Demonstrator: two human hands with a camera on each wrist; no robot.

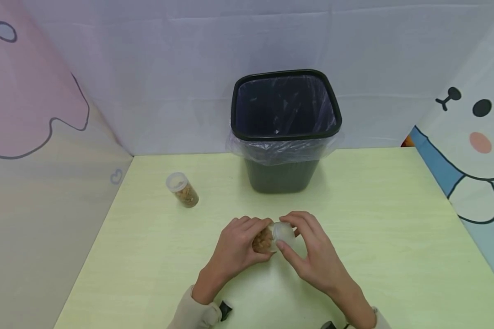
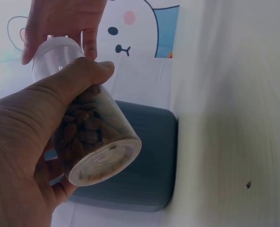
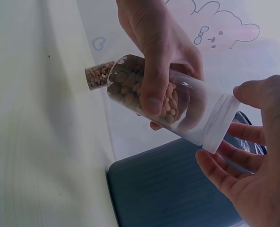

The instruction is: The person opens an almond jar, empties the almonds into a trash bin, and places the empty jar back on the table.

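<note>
A clear plastic jar part filled with what look like almonds is tilted over the table, its capped end toward the right. My left hand grips its body, the thumb and fingers wrapped round the nut-filled part. At the other end my right hand has its thumb and fingertips spread round the rim of the white translucent lid. The lid sits on the jar's mouth. In the left wrist view the jar's round base faces the camera, with the brown nuts piled above it.
A second lidded jar of nuts stands on the pale yellow-green table at the left. Behind my hands is a dark bin lined with a clear bag. Printed cloth walls border the table at the back and sides.
</note>
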